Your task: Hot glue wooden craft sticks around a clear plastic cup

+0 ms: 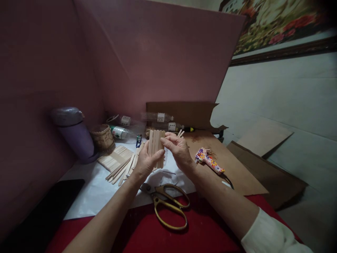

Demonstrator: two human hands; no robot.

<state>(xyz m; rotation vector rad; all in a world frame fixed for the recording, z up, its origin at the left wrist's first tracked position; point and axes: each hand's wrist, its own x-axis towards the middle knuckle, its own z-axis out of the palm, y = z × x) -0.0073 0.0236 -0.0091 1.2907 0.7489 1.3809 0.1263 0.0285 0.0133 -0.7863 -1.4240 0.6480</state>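
Note:
Several popsicle sticks (pixel 156 142) stand side by side as a flat panel in front of me. My left hand (pixel 149 160) grips the panel's lower part, its thumb lying across the front. At the upper right edge my right hand (pixel 177 147) pinches the sticks between thumb and fingers. Whether the sticks are joined together I cannot tell. Below the hands lie large scissors (pixel 171 211) with gold handles, blades partly hidden by my left wrist. Loose popsicle sticks (pixel 119 172) are scattered left of my left hand, beside a neat row of sticks (pixel 116 158).
A flower-patterned glue gun (pixel 209 161) lies on cardboard (pixel 244 179) to the right. Clear plastic bottles (pixel 122 133) lie at the back. A purple tumbler (pixel 76 135) and a woven-looking pot (pixel 102 137) stand at left. White sheeting (pixel 81 196) covers part of the red table (pixel 142 228).

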